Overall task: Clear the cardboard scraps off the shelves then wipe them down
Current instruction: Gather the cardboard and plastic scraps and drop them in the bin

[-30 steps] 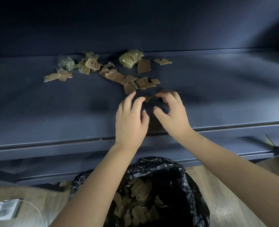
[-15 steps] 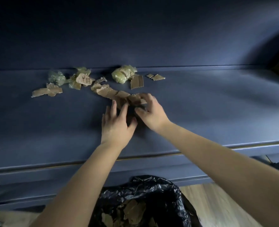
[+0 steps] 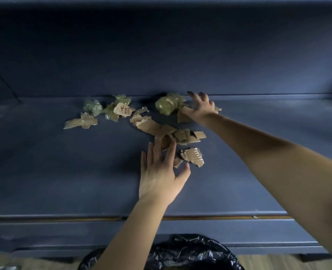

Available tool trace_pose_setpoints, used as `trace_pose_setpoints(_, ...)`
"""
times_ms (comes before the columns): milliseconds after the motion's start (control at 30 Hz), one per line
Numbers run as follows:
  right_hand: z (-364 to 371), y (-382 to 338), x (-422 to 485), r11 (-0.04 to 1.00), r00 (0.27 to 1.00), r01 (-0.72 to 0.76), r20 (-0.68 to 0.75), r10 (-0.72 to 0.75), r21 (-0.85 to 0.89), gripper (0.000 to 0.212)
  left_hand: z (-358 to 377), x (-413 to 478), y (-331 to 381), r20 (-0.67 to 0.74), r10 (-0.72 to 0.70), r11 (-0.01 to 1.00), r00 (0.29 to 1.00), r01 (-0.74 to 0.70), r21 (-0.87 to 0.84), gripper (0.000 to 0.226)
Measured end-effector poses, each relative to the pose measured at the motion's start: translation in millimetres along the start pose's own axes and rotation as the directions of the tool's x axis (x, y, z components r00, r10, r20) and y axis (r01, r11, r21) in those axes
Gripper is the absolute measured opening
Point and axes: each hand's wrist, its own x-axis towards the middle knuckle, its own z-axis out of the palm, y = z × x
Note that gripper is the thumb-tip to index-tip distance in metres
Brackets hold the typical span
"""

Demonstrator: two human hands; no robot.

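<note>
Cardboard scraps [image 3: 161, 129] lie scattered at the rear of the dark blue shelf [image 3: 64, 182]. Left hand [image 3: 159, 178] rests flat, fingers straight, touching the nearest pieces. Right hand [image 3: 201, 107], fingers spread and grasping nothing, reaches beside a greenish wad [image 3: 168, 103] at the back.

A crinkled black bin bag [image 3: 190, 250] stands on pale wooden floor [image 3: 278, 263] at the bottom edge.

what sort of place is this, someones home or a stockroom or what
Probably indoor storage, in a home or a back room, though that is not certain: a deep dark blue shelf strewn with cardboard scraps, a black bin bag below, wood-look flooring.
</note>
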Motion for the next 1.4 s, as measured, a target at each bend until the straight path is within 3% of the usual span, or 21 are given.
trace_pose_setpoints(167, 18, -33, 6, 0.995, 0.982, 0.102, 0.161, -0.101, 0.001, 0.061, -1, -2, -2, 0.035, 0.025, 1.0, 0.999, -0.026, 0.007, 0.061)
trace_pose_setpoints(267, 28, -39, 3, 0.993, 0.984, 0.118, 0.137, -0.116, -0.008, 0.061, 1, -1, -6, 0.071, 0.046, 0.998, 0.996, -0.043, -0.038, 0.059)
trace_pose_setpoints(400, 27, -38, -3, 0.988, 0.984, 0.153, 0.093, -0.155, 0.033, 0.056, -7, 3, -18, -0.085, 0.036, 0.983, 0.996, -0.05, -0.174, 0.055)
trace_pose_setpoints(533, 35, -40, -14, 0.974, 0.975, 0.197, 0.086, -0.207, 0.112, 0.049, -30, 33, -52, -0.119, -0.143, 0.967, 0.983, 0.113, -0.229, 0.054)
trace_pose_setpoints(633, 45, -45, -24, 0.973, 0.973, 0.217, 0.068, -0.222, 0.078, 0.049, -40, 53, -84, -0.179, -0.206, 0.972, 0.962, 0.18, -0.151, 0.056)
trace_pose_setpoints(800, 51, -48, -29, 0.976, 0.976, 0.211, 0.04, -0.213, 0.057, 0.049, -54, 78, -140, -0.085, -0.439, 0.896, 0.895, 0.427, -0.124, 0.062)
trace_pose_setpoints(933, 47, -52, -28, 0.977, 0.974, 0.214, 0.08, -0.211, -0.021, 0.05, -58, 97, -164, -0.012, -0.533, 0.837, 0.846, 0.526, -0.152, 0.074)
trace_pose_setpoints(1200, 46, -53, -29, 0.97, 0.972, 0.222, 0.103, -0.212, -0.1, 0.054, -57, 145, -151, 0.097, -0.511, 0.826, 0.854, 0.519, -0.22, 0.085)
trace_pose_setpoints(1400, 44, -51, -28, 0.963, 0.967, 0.239, 0.116, -0.225, -0.124, 0.054, -35, 156, -130, 0.127, -0.413, 0.894, 0.902, 0.428, -0.132, 0.071)
